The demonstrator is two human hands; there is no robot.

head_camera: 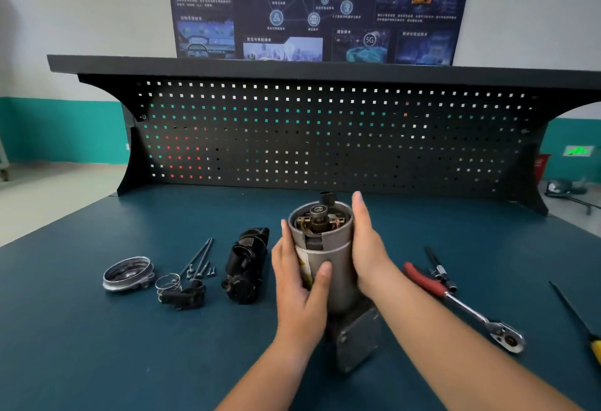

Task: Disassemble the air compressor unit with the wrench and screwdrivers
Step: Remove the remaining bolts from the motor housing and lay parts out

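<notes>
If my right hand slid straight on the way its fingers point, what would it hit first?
Probably the black pegboard at the bench's back. The right hand lies flat against the grey motor housing, fingers pointing away past its top; only bare benchtop shows before the pegboard, though depth is unclear.

Matt grey metal motor housing [328,248]; glossy chrome ratchet wrench [487,323]

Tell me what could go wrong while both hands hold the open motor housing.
1. The motor housing is open-topped, brushes exposed; a slip between the left hand and right hand could damage them.
2. The small screws lie loose beside the long bolts; a sweeping arm might scatter them.
</notes>
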